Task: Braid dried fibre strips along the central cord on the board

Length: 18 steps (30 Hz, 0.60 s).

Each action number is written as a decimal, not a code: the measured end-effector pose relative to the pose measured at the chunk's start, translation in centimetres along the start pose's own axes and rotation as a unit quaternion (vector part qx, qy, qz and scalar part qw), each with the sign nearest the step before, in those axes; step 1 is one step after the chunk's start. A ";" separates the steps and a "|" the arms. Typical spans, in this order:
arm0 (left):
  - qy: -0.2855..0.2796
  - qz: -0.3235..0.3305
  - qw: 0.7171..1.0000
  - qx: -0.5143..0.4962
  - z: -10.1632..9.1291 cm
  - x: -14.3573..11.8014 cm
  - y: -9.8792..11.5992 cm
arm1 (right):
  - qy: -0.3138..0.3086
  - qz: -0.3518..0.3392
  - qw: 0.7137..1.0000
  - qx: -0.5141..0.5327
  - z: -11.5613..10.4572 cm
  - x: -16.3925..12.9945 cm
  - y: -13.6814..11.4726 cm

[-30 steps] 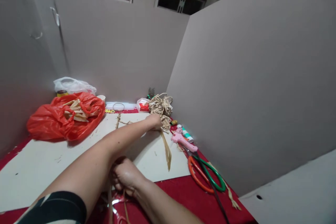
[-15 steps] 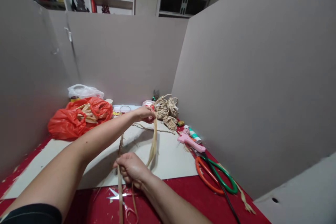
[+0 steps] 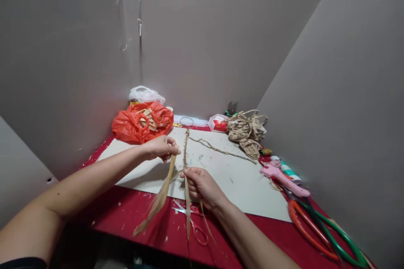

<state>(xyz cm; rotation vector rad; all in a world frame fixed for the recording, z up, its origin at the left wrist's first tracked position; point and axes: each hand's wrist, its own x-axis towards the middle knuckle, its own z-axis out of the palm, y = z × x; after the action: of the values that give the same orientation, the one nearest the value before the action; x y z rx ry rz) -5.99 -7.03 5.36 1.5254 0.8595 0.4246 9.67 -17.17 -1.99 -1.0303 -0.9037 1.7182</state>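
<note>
My left hand (image 3: 161, 148) is closed on the top end of a pale dried husk strip (image 3: 161, 195), which hangs down toward the table's front edge. To its right, my right hand (image 3: 202, 185) pinches the lower end of a thin brown braid (image 3: 185, 149). The braid runs away from me, over a white board (image 3: 252, 193). Loose strips (image 3: 187, 208) trail below the right hand's fingers. Pink-handled scissors (image 3: 200, 235) lie on the red cloth beneath the hand, partly hidden by the strips.
A red plastic bag (image 3: 132, 128) of husks stands at the back left. Bundled straw rope (image 3: 244, 128) lies at the back right, and a twisted cord (image 3: 222, 150) crosses the board. A pink glue gun (image 3: 284, 180) and large scissors (image 3: 307, 227) line the right side, below grey partitions (image 3: 221, 54).
My left hand has come down and to the left of the braid with the husk strip, which now hangs on the left. My right hand stays at the braid. The view has turned left.
</note>
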 end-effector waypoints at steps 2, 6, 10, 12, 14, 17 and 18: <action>0.012 -0.027 1.000 0.003 0.9 0.1 -2.4 | 0.002 -0.004 1.000 -0.006 0.2 0.0 0.0; -0.032 -0.049 0.998 -0.036 2.5 0.4 -4.5 | 0.010 -0.013 1.000 -0.016 0.3 -0.1 -0.1; -0.056 -0.052 0.993 -0.092 3.3 0.1 -4.7 | 0.016 -0.016 0.999 -0.030 0.3 -0.1 0.0; -0.060 -0.058 0.990 -0.110 3.3 -0.1 -4.6 | 0.012 -0.016 0.999 -0.037 0.2 -0.1 0.1; -0.062 -0.053 0.990 -0.118 3.2 -0.4 -4.5 | 0.011 -0.014 0.999 -0.041 0.1 0.0 0.2; -0.060 -0.038 0.992 -0.109 2.9 -0.8 -4.4 | 0.017 -0.021 0.998 -0.052 0.0 0.1 0.2; -0.058 -0.033 0.992 -0.103 2.7 -0.9 -4.4 | 0.020 -0.027 0.998 -0.058 0.1 0.1 0.2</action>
<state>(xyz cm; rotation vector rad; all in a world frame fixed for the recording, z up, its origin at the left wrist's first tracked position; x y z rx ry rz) -5.83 -9.81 0.88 1.3151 0.7483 0.3616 9.52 -17.15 -2.17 -1.1028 -1.0053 1.6098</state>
